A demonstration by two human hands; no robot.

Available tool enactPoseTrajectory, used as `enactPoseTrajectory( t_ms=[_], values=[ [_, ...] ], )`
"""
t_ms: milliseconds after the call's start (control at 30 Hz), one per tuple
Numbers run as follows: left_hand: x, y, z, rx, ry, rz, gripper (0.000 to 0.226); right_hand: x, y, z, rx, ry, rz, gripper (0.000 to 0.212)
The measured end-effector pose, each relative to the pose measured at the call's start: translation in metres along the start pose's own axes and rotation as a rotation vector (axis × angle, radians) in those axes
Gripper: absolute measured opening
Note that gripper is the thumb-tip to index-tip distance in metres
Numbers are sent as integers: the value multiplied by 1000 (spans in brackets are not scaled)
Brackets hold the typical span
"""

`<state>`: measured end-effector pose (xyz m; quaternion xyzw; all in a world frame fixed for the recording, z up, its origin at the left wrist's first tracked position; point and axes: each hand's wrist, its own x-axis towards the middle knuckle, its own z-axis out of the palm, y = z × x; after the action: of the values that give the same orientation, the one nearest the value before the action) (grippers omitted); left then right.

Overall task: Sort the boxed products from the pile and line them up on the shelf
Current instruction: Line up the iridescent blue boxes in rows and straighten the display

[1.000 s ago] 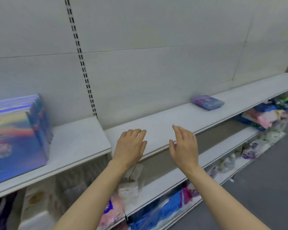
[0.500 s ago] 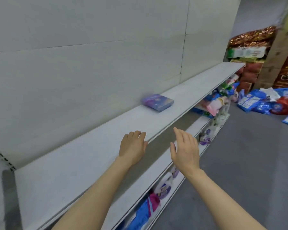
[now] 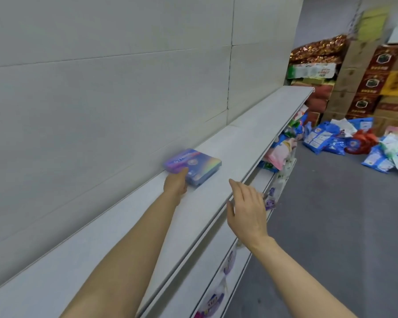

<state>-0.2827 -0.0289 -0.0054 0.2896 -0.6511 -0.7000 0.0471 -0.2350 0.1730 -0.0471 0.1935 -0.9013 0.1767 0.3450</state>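
Now the left hand [image 3: 175,182] is out along the shelf [image 3: 251,138], touching the near corner of the purple box [image 3: 197,165]; the fingers are hidden behind the back of the hand, so whether they grip it cannot be told. That box lies flat on the top shelf, close to the white back panel [image 3: 124,88], with a rainbow sheen across its face. Over to the right hand [image 3: 247,208]: fingers straight and loosely spread, holding nothing, hovering at the shelf's front edge. Under that edge, lower shelves [image 3: 216,260] carry soft packets in pink, blue and purple. Further out on the grey floor [image 3: 331,226] a pile of blue and white bags [image 3: 322,137] sprawls, more bags [image 3: 393,154] just to its right. Behind them stand stacked cardboard cartons [image 3: 372,83], topped on the left with shiny golden packages [image 3: 317,48].
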Motion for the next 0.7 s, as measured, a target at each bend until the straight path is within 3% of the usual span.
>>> enactPoseTrajectory(
  t_ms=[333, 467, 600, 700],
  values=[
    [30, 8, 16, -313, 16, -149, 30, 38, 31, 53, 18, -108, -31, 58],
    [7, 5, -18, -294, 169, -54, 8, 68, 27, 85, 83, -245, -46, 57],
    [-12, -2, -61, -358, 339, 52, 14, 95, 10, 129, 141, -398, -138, 41],
    [-19, 4, -85, -434, 473, 91, 22, 92, 3, 150, 186, -459, -108, 49]
  ],
)
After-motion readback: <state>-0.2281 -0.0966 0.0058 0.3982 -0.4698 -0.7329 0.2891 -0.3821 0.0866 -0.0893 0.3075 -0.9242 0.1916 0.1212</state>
